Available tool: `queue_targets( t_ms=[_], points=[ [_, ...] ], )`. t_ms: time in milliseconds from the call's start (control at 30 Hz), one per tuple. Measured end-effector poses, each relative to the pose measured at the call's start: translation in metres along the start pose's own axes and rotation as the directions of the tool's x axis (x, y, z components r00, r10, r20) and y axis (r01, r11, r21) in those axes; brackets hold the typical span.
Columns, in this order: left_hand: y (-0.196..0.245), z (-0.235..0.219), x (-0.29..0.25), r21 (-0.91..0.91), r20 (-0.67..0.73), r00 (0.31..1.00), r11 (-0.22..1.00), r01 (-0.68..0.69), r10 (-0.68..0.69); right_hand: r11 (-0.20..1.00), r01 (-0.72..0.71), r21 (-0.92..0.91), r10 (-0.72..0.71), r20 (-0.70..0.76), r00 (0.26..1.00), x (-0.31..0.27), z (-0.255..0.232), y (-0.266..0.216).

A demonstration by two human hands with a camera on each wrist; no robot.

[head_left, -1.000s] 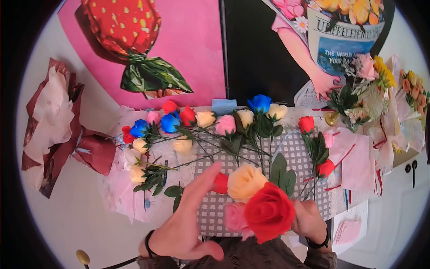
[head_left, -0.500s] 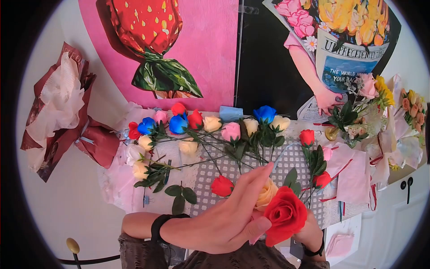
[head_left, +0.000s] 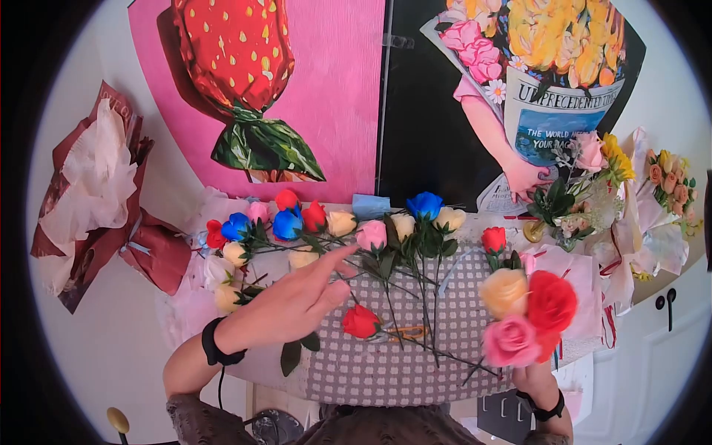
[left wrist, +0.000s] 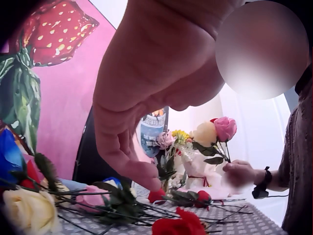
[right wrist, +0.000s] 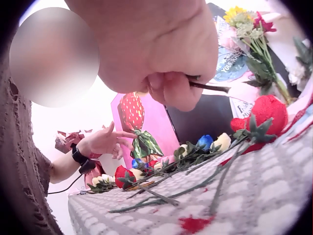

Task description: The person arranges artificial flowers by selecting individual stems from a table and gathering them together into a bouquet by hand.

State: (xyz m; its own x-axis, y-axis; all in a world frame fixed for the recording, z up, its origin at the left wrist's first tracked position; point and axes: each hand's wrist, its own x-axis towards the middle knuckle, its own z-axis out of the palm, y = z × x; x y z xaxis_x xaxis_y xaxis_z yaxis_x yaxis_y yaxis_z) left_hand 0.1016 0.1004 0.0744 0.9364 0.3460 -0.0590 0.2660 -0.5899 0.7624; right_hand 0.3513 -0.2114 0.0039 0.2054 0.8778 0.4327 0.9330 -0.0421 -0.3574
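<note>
My right hand [head_left: 535, 378] grips a small bunch of roses by the stems at the table's right front. Its blooms are a cream rose [head_left: 504, 291], a red rose [head_left: 552, 302] and a pink rose [head_left: 512, 341]. From the fist a dark stem [right wrist: 210, 87] sticks out in the right wrist view. Palm inward and fingers extended, my left hand [head_left: 293, 304] hovers over the left middle of the table, holding nothing. A single red rose [head_left: 361, 321] lies just right of it on the checked cloth [head_left: 356, 371]. Beyond its fingertips is another pink rose [head_left: 371, 235].
Blue, cream, pink and red roses lie along the back, among them a blue rose [head_left: 425, 206]. An orange-handled tool [head_left: 411, 332] rests mid-table. Wrapped bouquets stand either side: a dark red one [head_left: 156, 256] at left, a peach one [head_left: 671, 189] at right.
The right hand has carried the bunch rightward, away from the body's front. My left hand has come off the bunch's side and moved left and forward over the table.
</note>
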Motion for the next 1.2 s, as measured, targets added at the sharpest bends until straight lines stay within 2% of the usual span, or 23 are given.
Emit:
queue_targets(
  t_ms=[33, 67, 100, 133, 200, 233, 267, 333, 400, 467, 533, 600, 633, 700, 733, 800, 833, 867, 933, 967, 1067, 1133, 1200],
  points=[
    [-0.007, -0.002, 0.000, 0.000, -0.001, 1.000, 1.000, 0.000, 0.000, 0.958, -0.236, 0.163, 0.217, 0.123, 0.968, -0.010, -0.007, 0.001],
    [-0.017, -0.003, 0.002, 0.061, 0.006, 0.998, 0.997, -0.056, 0.056, 0.958, -0.003, -0.286, -0.035, -0.127, 0.991, -0.025, 0.003, 0.024],
    [-0.025, -0.002, 0.004, 0.121, 0.014, 0.994, 0.987, -0.110, 0.109, 0.967, -0.235, 0.102, 0.248, -0.136, 0.959, -0.040, -0.004, 0.042],
    [-0.028, -0.002, 0.005, 0.120, 0.011, 0.994, 0.987, -0.106, 0.106, 0.774, -0.428, 0.467, 0.499, -0.034, 0.866, -0.048, -0.009, 0.054],
    [-0.033, 0.000, 0.007, 0.227, -0.011, 0.998, 0.972, -0.054, 0.058, 0.500, -0.231, 0.835, 0.647, -0.183, 0.740, -0.009, -0.016, 0.012],
    [-0.037, 0.002, 0.010, 0.227, -0.014, 0.999, 0.973, -0.045, 0.050, 0.405, -0.234, 0.884, 0.613, -0.072, 0.787, -0.009, -0.020, 0.008],
    [-0.040, 0.004, 0.014, 0.223, -0.001, 0.998, 0.973, -0.055, 0.057, 0.400, -0.237, 0.886, 0.612, -0.065, 0.788, -0.009, -0.017, 0.006],
    [-0.037, 0.008, 0.023, 0.222, 0.019, 0.998, 0.973, -0.066, 0.063, 0.258, -0.315, 0.913, 0.582, 0.114, 0.805, -0.010, -0.009, 0.000],
    [-0.030, 0.015, 0.034, 0.279, 0.026, 0.998, 0.959, -0.056, 0.051, 0.129, -0.227, 0.965, 0.781, 0.042, 0.623, -0.006, -0.019, -0.002],
    [-0.029, 0.022, 0.048, 0.261, 0.002, 0.996, 0.961, -0.089, 0.092, -0.030, -0.060, 0.998, 0.813, 0.059, 0.579, 0.002, -0.033, -0.001],
    [-0.030, 0.032, 0.066, 0.246, -0.026, 0.991, 0.961, -0.123, 0.133, -0.045, -0.108, 0.993, 0.782, 0.103, 0.615, 0.011, -0.030, -0.012],
    [-0.033, 0.045, 0.087, 0.280, -0.047, 0.971, 0.936, -0.212, 0.234, -0.206, -0.141, 0.968, 0.743, 0.249, 0.621, 0.016, -0.018, -0.019],
    [-0.031, 0.051, 0.099, 0.280, -0.035, 0.972, 0.936, -0.213, 0.232, -0.238, -0.142, 0.961, 0.752, 0.275, 0.599, 0.020, -0.014, -0.020],
    [-0.024, 0.067, 0.121, 0.248, 0.136, 0.991, 0.969, -0.017, -0.017, -0.257, -0.168, 0.952, 0.755, 0.306, 0.580, 0.027, -0.006, -0.024],
    [-0.022, 0.075, 0.129, 0.246, 0.143, 0.990, 0.969, -0.020, -0.016, -0.270, -0.199, 0.942, 0.749, 0.335, 0.571, 0.031, -0.002, -0.028],
    [-0.021, 0.090, 0.142, 0.272, 0.270, 0.960, 0.951, -0.150, 0.074, -0.278, -0.199, 0.940, 0.783, 0.342, 0.519, 0.037, 0.005, -0.041],
    [-0.022, 0.097, 0.143, 0.180, 0.209, 0.964, 0.963, -0.203, 0.164, -0.259, -0.187, 0.948, 0.760, 0.320, 0.566, 0.037, 0.009, -0.043],
    [-0.018, 0.096, 0.144, 0.181, 0.216, 0.963, 0.962, -0.204, 0.163, -0.242, -0.172, 0.955, 0.734, 0.296, 0.611, 0.036, 0.011, -0.045],
    [-0.011, 0.095, 0.148, -0.026, 0.214, 0.901, 0.924, -0.380, 0.377, -0.247, -0.154, 0.957, 0.728, 0.288, 0.621, 0.033, 0.013, -0.046],
    [-0.012, 0.092, 0.152, -0.029, 0.223, 0.899, 0.925, -0.380, 0.376, -0.256, -0.145, 0.956, 0.734, 0.289, 0.615, 0.032, 0.014, -0.047],
    [-0.019, 0.072, 0.161, 0.174, 0.199, 0.946, 0.941, -0.290, 0.254, -0.273, -0.115, 0.955, 0.733, 0.284, 0.618, 0.028, 0.021, -0.046],
    [-0.022, 0.060, 0.162, 0.379, 0.201, 0.974, 0.909, -0.174, 0.102, -0.290, -0.101, 0.952, 0.726, 0.288, 0.625, 0.028, 0.026, -0.046],
    [-0.024, 0.057, 0.161, 0.292, 0.205, 0.975, 0.945, -0.144, 0.085, -0.311, -0.098, 0.945, 0.738, 0.305, 0.602, 0.031, 0.029, -0.048]
  ],
)
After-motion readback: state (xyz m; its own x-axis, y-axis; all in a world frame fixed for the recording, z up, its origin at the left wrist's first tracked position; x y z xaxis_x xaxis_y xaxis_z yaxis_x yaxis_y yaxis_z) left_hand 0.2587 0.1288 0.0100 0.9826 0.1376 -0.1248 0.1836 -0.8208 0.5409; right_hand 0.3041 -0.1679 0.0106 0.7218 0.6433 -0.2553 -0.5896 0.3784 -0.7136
